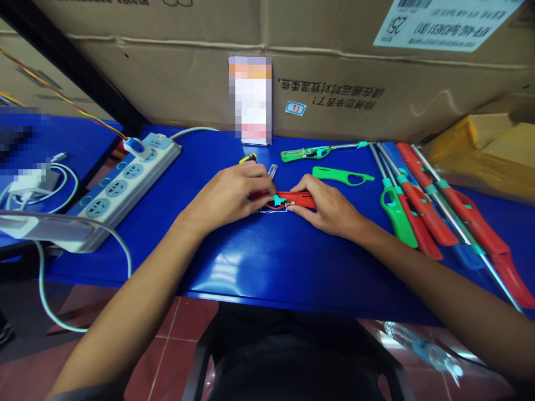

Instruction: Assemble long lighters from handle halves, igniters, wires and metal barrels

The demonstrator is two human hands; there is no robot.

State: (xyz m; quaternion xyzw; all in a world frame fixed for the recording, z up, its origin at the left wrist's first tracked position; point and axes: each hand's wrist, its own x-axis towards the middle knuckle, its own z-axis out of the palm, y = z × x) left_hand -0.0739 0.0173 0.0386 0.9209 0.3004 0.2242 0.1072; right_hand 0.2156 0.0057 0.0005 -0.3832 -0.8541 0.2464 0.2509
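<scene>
Close above the blue table, my right hand [328, 206] grips the right end of an opened red lighter casing [304, 199] between thumb and fingers. My left hand [240, 192] is closed at the casing's left part, its fingertips against a teal trigger [277, 200]. Thin white wires [276, 211] hang along the casing's near side. Just beyond my left fingers lie a small clear part [272, 171] and a yellow-and-black object [248, 159], partly hidden. Past my right hand are a green half casing [340, 176] and an opened green lighter [307, 153] with a metal tube.
Several long-tube lighters [426, 209] lie along the right side. A white power strip [125, 186] with cables stands at left. A phone [253, 103] with a blurred screen leans on a large cardboard box [179, 83]. A plastic bottle [422, 345] lies below the table.
</scene>
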